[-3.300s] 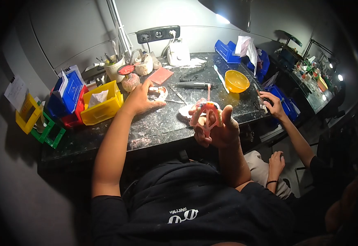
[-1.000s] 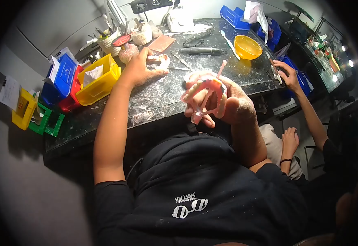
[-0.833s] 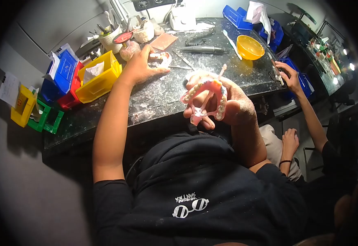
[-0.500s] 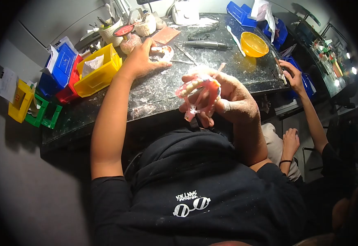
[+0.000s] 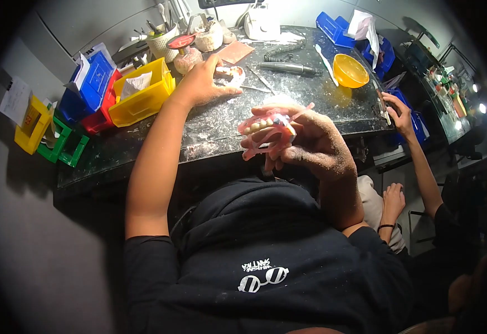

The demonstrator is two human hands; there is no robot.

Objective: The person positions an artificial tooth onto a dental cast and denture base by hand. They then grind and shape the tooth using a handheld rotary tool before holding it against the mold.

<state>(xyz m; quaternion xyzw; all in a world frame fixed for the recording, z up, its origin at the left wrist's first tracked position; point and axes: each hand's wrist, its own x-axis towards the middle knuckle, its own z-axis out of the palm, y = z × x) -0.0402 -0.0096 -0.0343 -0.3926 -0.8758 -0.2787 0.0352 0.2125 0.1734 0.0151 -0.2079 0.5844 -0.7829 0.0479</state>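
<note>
In front of my torso, my right hand (image 5: pixel 321 145) grips a pink denture (image 5: pixel 263 128) with a row of cream teeth, fingers behind it and thumb on its near side. Thin pink strips join parts of the denture, and another sticks out at its upper right. Pale dust coats this hand. My left hand (image 5: pixel 207 83) rests on the bench with thumb and fingers around a white dental cast (image 5: pixel 233 74), which is partly hidden by the hand. Thin metal tools (image 5: pixel 259 78) lie just right of the cast.
On the dusty black bench (image 5: pixel 199 131) are a handpiece (image 5: pixel 290 68), a toothbrush (image 5: pixel 326 64), an orange bowl (image 5: pixel 350 71) and a pink wax sheet (image 5: pixel 236 52). Yellow bins (image 5: pixel 143 92) stand left. Another person's hand (image 5: pixel 399 111) touches the bench's right edge.
My right hand has tilted the denture, so its front teeth face me more and its arch looks flatter. My left hand stays at the cast. The whole view has shifted slightly.
</note>
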